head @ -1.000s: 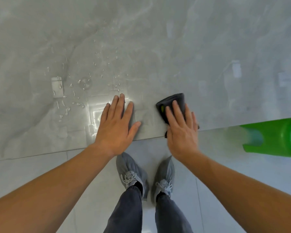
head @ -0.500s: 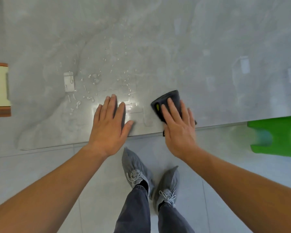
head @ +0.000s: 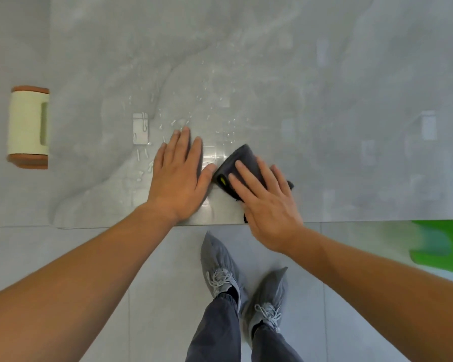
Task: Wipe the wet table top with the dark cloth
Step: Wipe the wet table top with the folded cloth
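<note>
Here, the right fingers [head: 246, 176] lay straight and slightly spread, pressed flat on the dark cloth [head: 242, 158], none curled round it. The cloth sat folded just right of frame centre, near the table's front edge, with a yellow-green tag [head: 222, 181] showing at its left corner. The right hand [head: 268, 207] covered the cloth's lower half; a dark corner stuck out past the little finger.

The left fingers [head: 183, 145] were also straight and close together, palm down on the table top [head: 324, 74], holding nothing. The left thumb tip was just beside the cloth's left corner; I cannot tell if they touched. The left hand [head: 179, 178] seemed to serve as a brace.

The water droplets [head: 179, 123] were scattered above and left of the left hand, well inside the table, around a bright white reflection [head: 140, 129].

Judgement: the cloth had not reached the wet patch. To wipe well:
- keep an even flat-palm pressure so the fold does not open;
- sweep up and left through the droplets;
- lift the left hand clear first, since it sits across the path;
- overlap passes to avoid streaks.
</note>
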`<state>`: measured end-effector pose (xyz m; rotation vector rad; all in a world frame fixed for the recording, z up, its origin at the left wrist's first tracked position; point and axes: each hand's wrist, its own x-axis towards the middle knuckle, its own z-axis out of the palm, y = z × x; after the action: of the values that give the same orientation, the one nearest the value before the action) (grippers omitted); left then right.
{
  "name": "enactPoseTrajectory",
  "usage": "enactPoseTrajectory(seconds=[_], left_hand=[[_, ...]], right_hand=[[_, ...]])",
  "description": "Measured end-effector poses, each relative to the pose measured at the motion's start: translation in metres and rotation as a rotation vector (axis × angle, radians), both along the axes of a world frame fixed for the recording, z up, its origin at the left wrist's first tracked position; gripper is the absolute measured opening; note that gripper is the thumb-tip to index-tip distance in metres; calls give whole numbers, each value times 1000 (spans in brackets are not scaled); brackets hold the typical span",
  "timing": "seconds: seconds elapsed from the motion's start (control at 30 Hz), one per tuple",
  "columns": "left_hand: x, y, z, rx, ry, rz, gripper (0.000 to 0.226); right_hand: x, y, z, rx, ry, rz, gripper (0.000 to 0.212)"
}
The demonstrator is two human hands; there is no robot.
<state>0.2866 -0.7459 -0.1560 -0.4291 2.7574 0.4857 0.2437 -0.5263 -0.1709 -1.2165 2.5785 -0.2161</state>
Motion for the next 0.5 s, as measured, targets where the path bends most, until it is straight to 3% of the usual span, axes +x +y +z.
enactPoseTrajectory(seconds=[0.13, 0.33, 0.4, 0.5], left_hand=[[-2, 0, 2, 32, 10, 26, 68], [-5, -7, 3, 17, 39, 23, 61], [-11, -12, 5, 30, 84, 44, 54], [-26, -23, 3, 44, 127, 67, 56]], right_hand=[[-27, 6, -1, 27, -6, 189, 64], [-100, -55, 1, -10, -36, -348, 61], [-83, -55, 2, -26, -22, -282, 62], [-46, -33, 4, -5, -22, 14, 64]])
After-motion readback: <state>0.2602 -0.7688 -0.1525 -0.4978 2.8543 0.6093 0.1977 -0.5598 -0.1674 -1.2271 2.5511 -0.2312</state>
